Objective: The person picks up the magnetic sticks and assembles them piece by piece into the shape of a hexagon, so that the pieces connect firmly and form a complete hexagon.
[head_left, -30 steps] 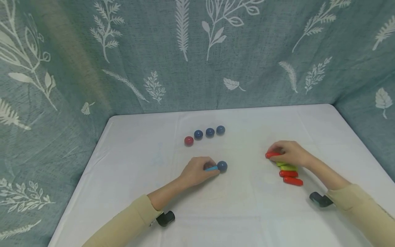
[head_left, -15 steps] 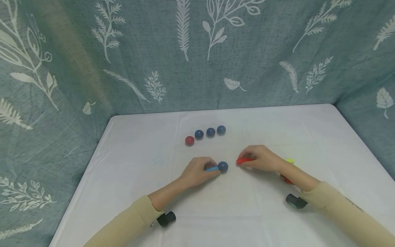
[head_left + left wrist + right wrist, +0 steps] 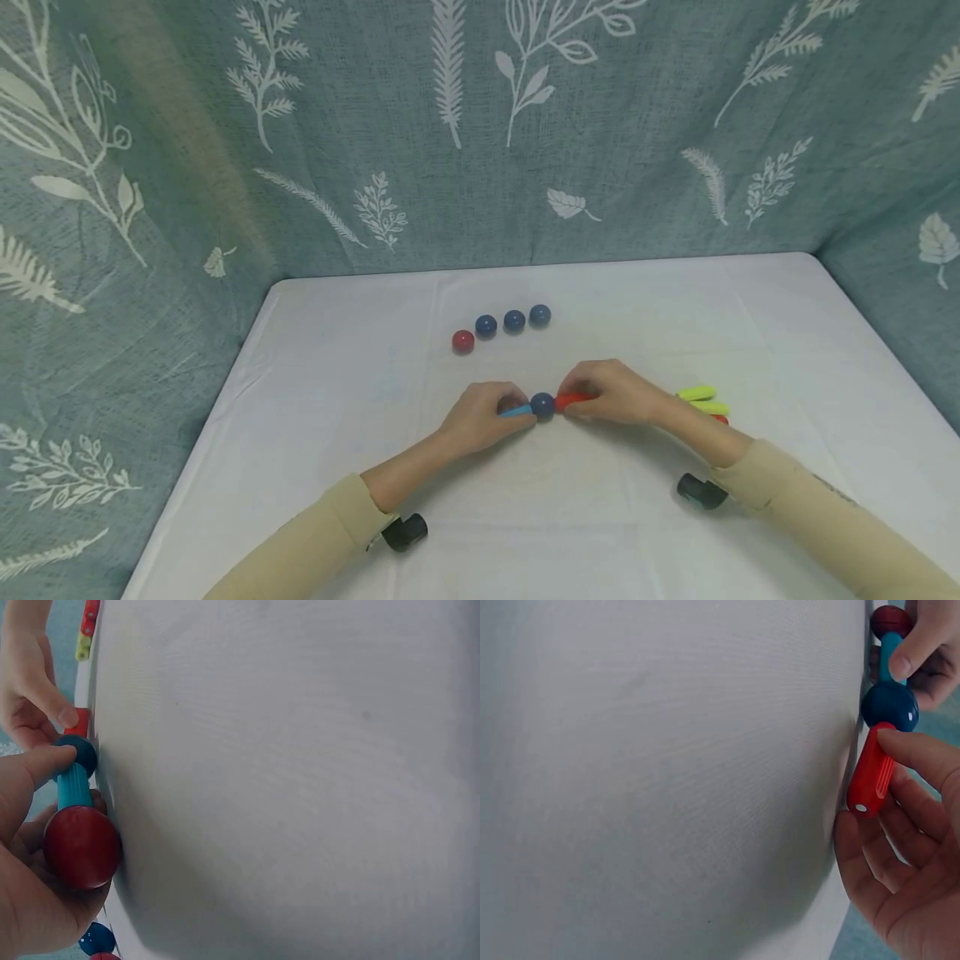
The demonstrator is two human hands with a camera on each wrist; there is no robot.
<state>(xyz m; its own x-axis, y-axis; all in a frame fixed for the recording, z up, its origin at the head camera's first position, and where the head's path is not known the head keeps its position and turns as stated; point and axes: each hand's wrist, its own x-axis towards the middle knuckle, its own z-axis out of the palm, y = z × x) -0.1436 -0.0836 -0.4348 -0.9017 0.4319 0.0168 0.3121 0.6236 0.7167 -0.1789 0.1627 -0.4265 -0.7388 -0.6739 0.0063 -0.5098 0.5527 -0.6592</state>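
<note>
"From my remote seat, what could go wrong?"

"On the creased white tabletop, my left hand has its fingers clamped on the blue stick, my right hand on the red stick, tip against the blue ball between. Pushed crooked, that tip could skid off."

"Surfaces?"

"Fabric-looking tabletop, grooved sticks, smooth glossy ball."

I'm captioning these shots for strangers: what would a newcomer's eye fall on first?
Probably the left hand, central on the white table, holding a blue rod between a red ball and a dark-blue ball. To its right, the right hand holds a red rod against that dark-blue ball. Farther back, four more balls stand in a row.
</note>
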